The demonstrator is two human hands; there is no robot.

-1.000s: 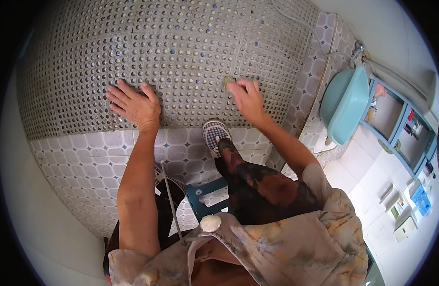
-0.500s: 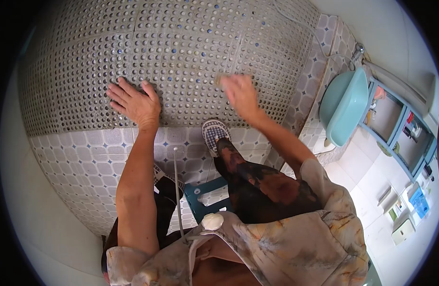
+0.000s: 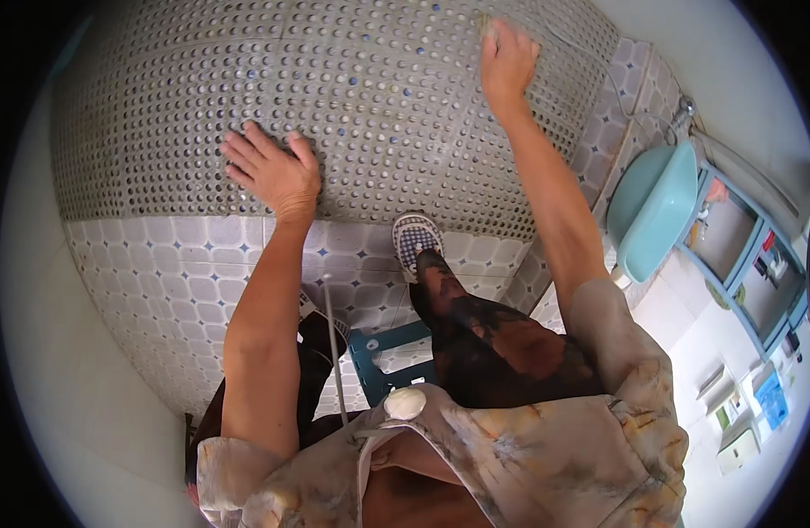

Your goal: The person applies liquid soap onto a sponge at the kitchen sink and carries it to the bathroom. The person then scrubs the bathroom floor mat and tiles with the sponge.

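While we bent over the grey mat [image 3: 378,167], we saw rows and rows of small round holes all over it. Most of the holes looked pale or dark inside, and a few showed blue. Thin lines ran between its parts. The mat lay on the tile floor [image 3: 167,264], and its near edge ran just past the toe of our checkered shoe [image 3: 416,238].

Our left hand [image 3: 277,176] lay flat on the mat by the near edge, left of the shoe, with its fingers a little spread and the thumb stuck out. Our right hand [image 3: 509,70] was far up the mat, toward its right edge. Its fingers were bent and close together, pinching a small yellow-brown pad [image 3: 485,24]. The pad poked out by the thumb, down on the mat. We could not tell just how the fingertips held it, since they were partly hidden.

Half a second before, our right hand and the pad were much closer to the near edge, and our right elbow was more bent. Our left hand had stayed in about the same spot on the mat.
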